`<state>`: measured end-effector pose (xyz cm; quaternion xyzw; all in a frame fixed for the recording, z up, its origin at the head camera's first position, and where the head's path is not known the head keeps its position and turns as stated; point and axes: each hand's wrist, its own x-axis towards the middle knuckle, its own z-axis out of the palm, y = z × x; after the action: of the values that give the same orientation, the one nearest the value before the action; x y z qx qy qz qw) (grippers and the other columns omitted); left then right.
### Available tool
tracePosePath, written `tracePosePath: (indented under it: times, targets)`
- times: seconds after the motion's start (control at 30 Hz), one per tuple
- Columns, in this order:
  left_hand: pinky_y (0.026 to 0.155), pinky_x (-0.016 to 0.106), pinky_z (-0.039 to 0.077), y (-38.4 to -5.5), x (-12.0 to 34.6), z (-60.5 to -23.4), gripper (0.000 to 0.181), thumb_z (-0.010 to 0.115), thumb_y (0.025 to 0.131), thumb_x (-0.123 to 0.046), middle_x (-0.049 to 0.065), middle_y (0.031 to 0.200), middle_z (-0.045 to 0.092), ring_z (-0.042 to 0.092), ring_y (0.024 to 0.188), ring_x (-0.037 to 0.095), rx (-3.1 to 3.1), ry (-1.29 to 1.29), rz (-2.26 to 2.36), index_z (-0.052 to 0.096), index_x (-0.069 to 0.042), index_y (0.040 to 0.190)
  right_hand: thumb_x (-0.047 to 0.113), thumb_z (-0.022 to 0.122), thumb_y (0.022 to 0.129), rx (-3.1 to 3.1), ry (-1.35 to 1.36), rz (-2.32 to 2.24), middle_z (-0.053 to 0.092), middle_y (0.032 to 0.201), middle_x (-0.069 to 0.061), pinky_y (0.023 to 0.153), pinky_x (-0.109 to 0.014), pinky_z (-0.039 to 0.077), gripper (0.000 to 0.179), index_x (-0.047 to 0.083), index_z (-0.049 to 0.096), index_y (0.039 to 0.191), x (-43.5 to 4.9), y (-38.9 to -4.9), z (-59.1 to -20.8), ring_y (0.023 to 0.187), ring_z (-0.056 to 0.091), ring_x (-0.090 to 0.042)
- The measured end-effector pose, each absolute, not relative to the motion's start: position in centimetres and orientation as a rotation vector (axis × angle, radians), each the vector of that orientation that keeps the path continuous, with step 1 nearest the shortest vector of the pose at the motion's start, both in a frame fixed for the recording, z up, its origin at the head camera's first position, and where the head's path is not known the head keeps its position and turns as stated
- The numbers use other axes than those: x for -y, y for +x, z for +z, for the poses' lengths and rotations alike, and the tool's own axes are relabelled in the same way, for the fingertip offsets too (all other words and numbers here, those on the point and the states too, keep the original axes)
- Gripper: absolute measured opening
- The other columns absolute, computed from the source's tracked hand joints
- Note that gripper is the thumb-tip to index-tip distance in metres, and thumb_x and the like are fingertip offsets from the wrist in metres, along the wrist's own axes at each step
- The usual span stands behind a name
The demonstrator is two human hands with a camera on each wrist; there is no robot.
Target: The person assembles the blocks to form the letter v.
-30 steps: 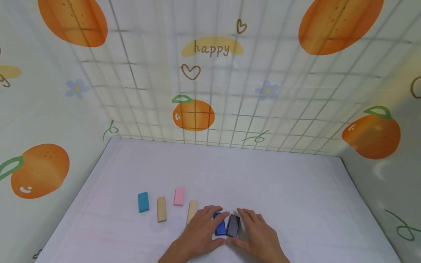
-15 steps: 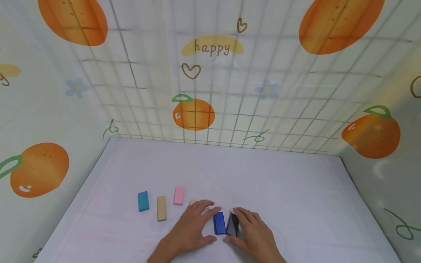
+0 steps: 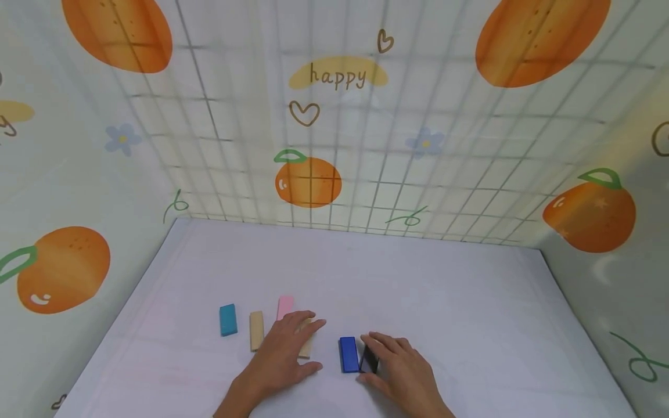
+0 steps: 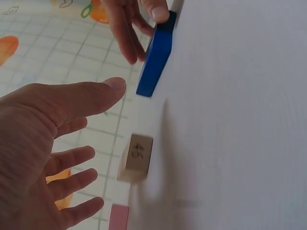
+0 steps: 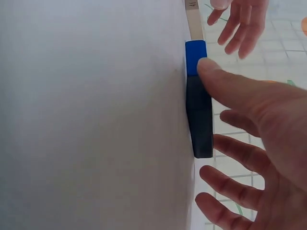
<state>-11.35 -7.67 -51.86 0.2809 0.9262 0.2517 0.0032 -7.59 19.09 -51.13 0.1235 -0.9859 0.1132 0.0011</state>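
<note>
My left hand (image 3: 284, 351) hovers over a natural wooden block (image 3: 305, 350), fingers and thumb spread, with nothing between them. The left wrist view shows that block's end (image 4: 139, 154) marked 46, apart from the thumb. A blue block (image 3: 348, 354) lies to the right of this hand. Beside its right side a black block (image 3: 369, 361) stands at a slight slant, their near corners close together. My right hand (image 3: 405, 368) arches over the black block, thumb at its near end and fingertips by its far end. In the right wrist view, the fingers are loosely spread past the black block (image 5: 200, 127).
To the left lie a teal block (image 3: 227, 320), another wooden block (image 3: 256, 331) and a pink block (image 3: 284, 306), partly behind my left hand. A white tabletop (image 3: 444, 302) is bounded by printed cloth walls (image 3: 235, 174) with oranges.
My left hand has moved left, away from the blue block to above the wooden block. My right hand has shifted slightly left, covering more of the black block. The blocks look unmoved.
</note>
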Motion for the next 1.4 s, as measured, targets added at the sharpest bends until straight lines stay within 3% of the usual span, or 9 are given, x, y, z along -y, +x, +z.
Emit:
tracePosePath:
  times: [0.23, 0.53, 0.93, 1.27, 1.4]
  targets:
    - [0.109, 0.06, 0.036, -11.3, 8.5, -52.2, 0.075, 0.082, 0.084, -0.042, -0.001, 0.149, 0.048, 0.042, 0.138, 0.023, -2.891, 0.816, 0.765, 0.049, -0.027, 0.149, 0.05, 0.084, 0.075, 3.083, 0.445, 0.35, 0.064, 0.132, 0.001, 0.082, -0.049, 0.056, 0.061, 0.03, 0.069, 0.131, -19.2, -7.5, -51.2, 0.111, 0.061, -0.029]
    - [0.109, 0.055, 0.038, -11.4, 9.2, -52.6, 0.072, 0.082, 0.084, -0.039, -0.002, 0.149, 0.05, 0.045, 0.134, 0.022, -2.857, 0.802, 0.728, 0.052, -0.023, 0.147, 0.048, 0.083, 0.077, 3.153, 0.446, 0.366, 0.062, 0.134, -0.001, 0.087, -0.053, 0.054, 0.057, 0.033, 0.07, 0.131, -18.9, -7.7, -51.2, 0.112, 0.06, -0.031]
    - [0.107, 0.05, 0.042, -11.4, 9.2, -52.7, 0.068, 0.082, 0.085, -0.034, 0.0, 0.15, 0.05, 0.049, 0.129, 0.022, -2.869, 0.786, 0.698, 0.055, -0.019, 0.146, 0.052, 0.081, 0.078, 3.179, 0.462, 0.346, 0.063, 0.132, -0.001, 0.085, -0.052, 0.055, 0.053, 0.035, 0.072, 0.127, -18.8, -8.2, -51.1, 0.112, 0.059, -0.032]
    - [0.109, 0.057, 0.038, -11.8, 9.4, -53.3, 0.068, 0.081, 0.086, -0.033, 0.004, 0.154, 0.045, 0.047, 0.136, 0.036, -2.89, 0.774, 0.73, 0.054, -0.016, 0.146, 0.053, 0.081, 0.078, 3.168, 0.446, 0.347, 0.064, 0.132, 0.001, 0.085, -0.05, 0.055, 0.052, 0.035, 0.072, 0.126, -18.6, -8.1, -51.0, 0.112, 0.06, -0.029]
    - [0.109, 0.056, 0.039, -12.0, 9.3, -53.4, 0.071, 0.08, 0.087, -0.036, 0.002, 0.157, 0.042, 0.045, 0.138, 0.035, -2.868, 0.728, 0.747, 0.051, -0.018, 0.149, 0.054, 0.082, 0.077, 3.164, 0.444, 0.341, 0.064, 0.132, 0.001, 0.084, -0.048, 0.056, 0.053, 0.035, 0.073, 0.126, -18.6, -8.1, -51.0, 0.111, 0.06, -0.028]
